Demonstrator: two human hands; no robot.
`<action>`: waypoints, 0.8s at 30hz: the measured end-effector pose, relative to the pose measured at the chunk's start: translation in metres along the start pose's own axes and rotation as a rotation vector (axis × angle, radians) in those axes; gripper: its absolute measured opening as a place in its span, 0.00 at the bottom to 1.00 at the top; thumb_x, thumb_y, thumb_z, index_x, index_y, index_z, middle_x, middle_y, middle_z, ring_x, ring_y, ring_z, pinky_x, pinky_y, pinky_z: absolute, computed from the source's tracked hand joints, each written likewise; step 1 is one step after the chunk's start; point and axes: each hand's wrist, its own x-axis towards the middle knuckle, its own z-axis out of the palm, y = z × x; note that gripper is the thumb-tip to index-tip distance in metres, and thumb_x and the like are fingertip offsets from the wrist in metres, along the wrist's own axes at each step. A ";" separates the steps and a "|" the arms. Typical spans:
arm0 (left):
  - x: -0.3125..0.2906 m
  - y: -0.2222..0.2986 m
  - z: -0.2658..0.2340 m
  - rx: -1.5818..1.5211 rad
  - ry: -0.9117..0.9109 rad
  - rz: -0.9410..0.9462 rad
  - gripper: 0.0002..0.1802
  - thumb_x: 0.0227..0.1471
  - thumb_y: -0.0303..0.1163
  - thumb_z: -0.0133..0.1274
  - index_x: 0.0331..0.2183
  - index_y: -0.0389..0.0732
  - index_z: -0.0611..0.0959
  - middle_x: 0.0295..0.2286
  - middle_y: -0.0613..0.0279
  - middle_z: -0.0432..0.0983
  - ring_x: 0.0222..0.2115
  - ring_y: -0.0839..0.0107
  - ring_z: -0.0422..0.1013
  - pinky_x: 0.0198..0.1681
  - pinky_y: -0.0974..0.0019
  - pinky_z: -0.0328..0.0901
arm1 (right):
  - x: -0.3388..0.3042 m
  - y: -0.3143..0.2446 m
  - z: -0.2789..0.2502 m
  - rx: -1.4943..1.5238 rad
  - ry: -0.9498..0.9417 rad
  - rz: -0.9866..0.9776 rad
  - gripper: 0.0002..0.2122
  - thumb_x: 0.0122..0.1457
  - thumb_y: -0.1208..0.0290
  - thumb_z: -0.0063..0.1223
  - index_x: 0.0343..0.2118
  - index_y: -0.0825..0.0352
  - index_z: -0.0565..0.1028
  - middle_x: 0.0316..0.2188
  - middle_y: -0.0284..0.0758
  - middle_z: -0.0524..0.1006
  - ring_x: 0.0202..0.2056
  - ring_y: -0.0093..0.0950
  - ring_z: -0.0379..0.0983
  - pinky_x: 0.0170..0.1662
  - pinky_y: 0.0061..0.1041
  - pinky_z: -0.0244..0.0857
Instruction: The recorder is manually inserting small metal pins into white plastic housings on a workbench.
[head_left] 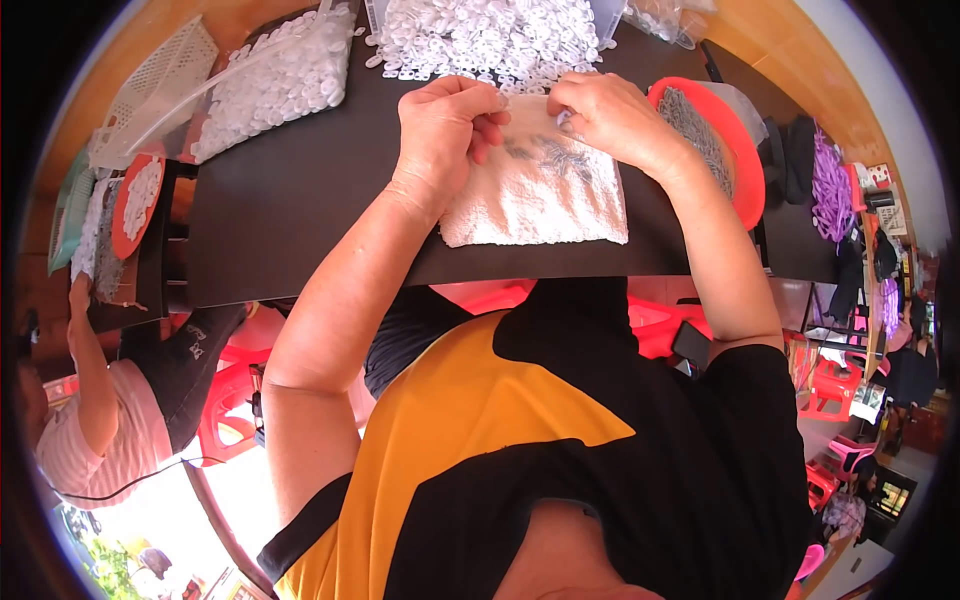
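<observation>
A cream towel (535, 215) lies on the dark table in front of me, with a scatter of small thin grey pins (570, 160) on it. Over its far left corner, my left hand (445, 125) is closed, thumb and forefinger pinched together; what they hold, if anything, is too small to make out. My right hand (612, 115) pinches a small white plastic piece (565, 118) above the towel's far right part. Just beyond both hands, a heap of white oval plastic pieces (490, 40) fills a clear bin and spills onto the table.
Right of the towel stands a red basin (745, 150) with many grey pins (695, 135). A clear bag of white pieces (275, 85) lies at the far left, near a white perforated basket (160, 75). Another person's arm (92, 370) reaches in at left. Purple strands (832, 185) hang at right.
</observation>
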 end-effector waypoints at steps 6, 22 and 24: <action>-0.002 0.001 -0.001 -0.033 -0.017 0.017 0.03 0.45 0.22 0.56 0.26 0.32 0.79 0.21 0.56 0.76 0.17 0.73 0.69 0.18 0.72 0.61 | 0.002 -0.013 -0.006 -0.029 0.015 0.108 0.07 0.48 0.80 0.52 0.31 0.66 0.75 0.31 0.38 0.76 0.36 0.40 0.74 0.39 0.37 0.67; -0.001 0.002 -0.002 -0.073 -0.007 0.005 0.04 0.50 0.23 0.54 0.29 0.31 0.78 0.24 0.54 0.76 0.19 0.71 0.70 0.19 0.71 0.61 | 0.021 -0.051 0.008 1.322 0.292 0.385 0.06 0.57 0.77 0.56 0.36 0.69 0.78 0.27 0.31 0.78 0.28 0.19 0.73 0.33 0.16 0.66; 0.001 0.001 -0.003 -0.087 -0.017 0.029 0.04 0.50 0.23 0.55 0.29 0.30 0.78 0.24 0.54 0.76 0.19 0.71 0.70 0.19 0.71 0.61 | 0.020 -0.048 0.008 1.345 0.248 0.414 0.06 0.57 0.76 0.55 0.37 0.69 0.78 0.28 0.32 0.78 0.28 0.19 0.74 0.34 0.17 0.67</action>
